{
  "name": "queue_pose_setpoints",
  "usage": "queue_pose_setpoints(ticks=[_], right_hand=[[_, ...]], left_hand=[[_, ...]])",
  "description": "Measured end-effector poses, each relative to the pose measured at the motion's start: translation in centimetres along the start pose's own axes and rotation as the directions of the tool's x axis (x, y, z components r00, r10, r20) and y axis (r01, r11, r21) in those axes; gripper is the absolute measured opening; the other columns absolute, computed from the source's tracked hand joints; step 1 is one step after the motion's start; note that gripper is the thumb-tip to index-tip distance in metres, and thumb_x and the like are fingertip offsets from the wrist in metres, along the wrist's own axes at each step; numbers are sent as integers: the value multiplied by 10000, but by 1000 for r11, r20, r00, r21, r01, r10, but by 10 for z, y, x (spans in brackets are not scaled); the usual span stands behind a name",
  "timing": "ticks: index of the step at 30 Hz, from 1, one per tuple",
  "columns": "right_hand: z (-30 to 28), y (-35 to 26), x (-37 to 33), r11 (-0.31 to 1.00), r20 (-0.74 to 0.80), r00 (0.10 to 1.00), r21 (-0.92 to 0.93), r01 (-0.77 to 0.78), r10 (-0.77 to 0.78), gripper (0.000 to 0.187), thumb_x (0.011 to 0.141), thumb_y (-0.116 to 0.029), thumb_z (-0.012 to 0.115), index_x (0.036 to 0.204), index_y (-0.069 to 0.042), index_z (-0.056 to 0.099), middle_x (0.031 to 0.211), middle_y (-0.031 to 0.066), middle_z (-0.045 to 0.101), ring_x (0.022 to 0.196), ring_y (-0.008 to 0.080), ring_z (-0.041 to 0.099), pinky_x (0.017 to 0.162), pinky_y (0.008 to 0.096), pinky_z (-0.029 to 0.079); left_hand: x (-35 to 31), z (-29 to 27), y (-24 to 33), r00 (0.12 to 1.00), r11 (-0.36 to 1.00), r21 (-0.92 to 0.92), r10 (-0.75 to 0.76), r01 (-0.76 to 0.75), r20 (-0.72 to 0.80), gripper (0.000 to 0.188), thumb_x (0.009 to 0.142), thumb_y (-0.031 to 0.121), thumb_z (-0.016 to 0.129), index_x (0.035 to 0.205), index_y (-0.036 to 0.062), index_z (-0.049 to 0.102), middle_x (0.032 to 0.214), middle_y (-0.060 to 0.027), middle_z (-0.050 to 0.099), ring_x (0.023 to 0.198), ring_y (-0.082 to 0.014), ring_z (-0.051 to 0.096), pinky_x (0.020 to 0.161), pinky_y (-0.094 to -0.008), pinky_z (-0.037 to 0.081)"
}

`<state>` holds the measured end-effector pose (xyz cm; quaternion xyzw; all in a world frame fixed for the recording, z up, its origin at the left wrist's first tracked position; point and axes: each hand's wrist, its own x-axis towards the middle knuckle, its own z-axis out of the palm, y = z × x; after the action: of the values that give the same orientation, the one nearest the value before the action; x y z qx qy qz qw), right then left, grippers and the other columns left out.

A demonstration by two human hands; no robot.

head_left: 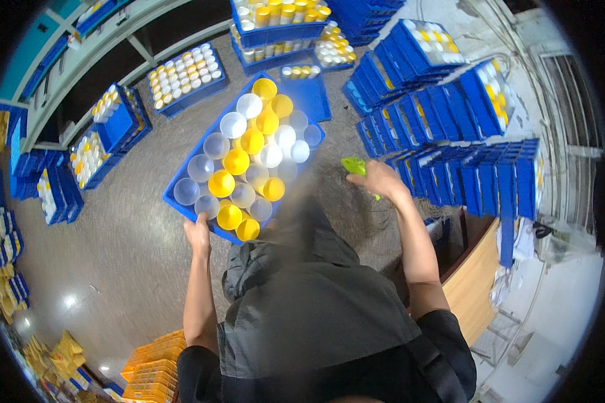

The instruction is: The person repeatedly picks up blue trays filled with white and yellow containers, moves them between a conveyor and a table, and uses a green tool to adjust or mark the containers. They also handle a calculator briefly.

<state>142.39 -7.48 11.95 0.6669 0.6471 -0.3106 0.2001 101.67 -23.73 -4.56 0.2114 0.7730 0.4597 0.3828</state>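
A blue plastic crate sits tilted in front of me, filled with rows of open-topped cups or tubs. Some are yellow cups, others white cups or translucent ones. My left hand grips the crate's near left corner, fingers partly hidden beneath the rim. Off the crate's right side, my right hand is closed around a bright green hand tool, whose exact kind I cannot make out. A dark blur covers part of the crate's right side.
Tall stacks of blue crates stand on the right, above a wooden board. More filled crates lie on the floor at the far left, with a stacked pair at the back. Orange crates are stacked at lower left.
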Motion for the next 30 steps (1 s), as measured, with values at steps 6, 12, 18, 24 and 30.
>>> queue_pose_setpoints(ticks=[6,12,18,24,30], right_hand=[[-1,-62,15,929,243,901,8,369,-360,561,845,-532,668,1052,-11,648,930,228,695,901,388,677,785,486,520],[-67,-112,82,840,159,832,-33,542,-531,618,853,-568,646,1086,3,615,900,269,677,883,441,660,763,516,509],[-161,-153,141,835,137,830,-26,549,-541,590,866,-532,645,1168,-27,602,920,231,691,865,433,664,783,512,519],[-218,-163,197,793,7,793,-6,609,-609,694,854,-601,637,1184,7,589,830,278,666,811,449,667,717,502,522],[-265,-160,293,909,-153,896,-82,408,-416,637,862,-563,649,1125,15,601,826,263,670,804,438,671,698,496,526]], left_hand=[[68,23,31,965,952,196,-207,236,-159,337,778,188,649,977,-82,682,880,-181,711,775,-242,662,747,-387,503],[150,60,95,933,910,289,-211,296,-293,382,792,212,644,1054,-65,674,953,-251,713,891,-361,697,838,-433,508],[214,86,153,900,842,471,-38,262,-434,413,791,222,654,1136,-5,663,994,-226,717,940,-364,696,867,-421,514],[259,83,188,918,840,443,-147,312,-367,622,812,230,654,1364,-9,496,1079,-272,686,1039,-410,661,930,-455,493],[291,55,218,923,881,398,-99,254,-371,284,807,162,624,961,-72,672,816,-152,710,764,-207,676,716,-374,523]])
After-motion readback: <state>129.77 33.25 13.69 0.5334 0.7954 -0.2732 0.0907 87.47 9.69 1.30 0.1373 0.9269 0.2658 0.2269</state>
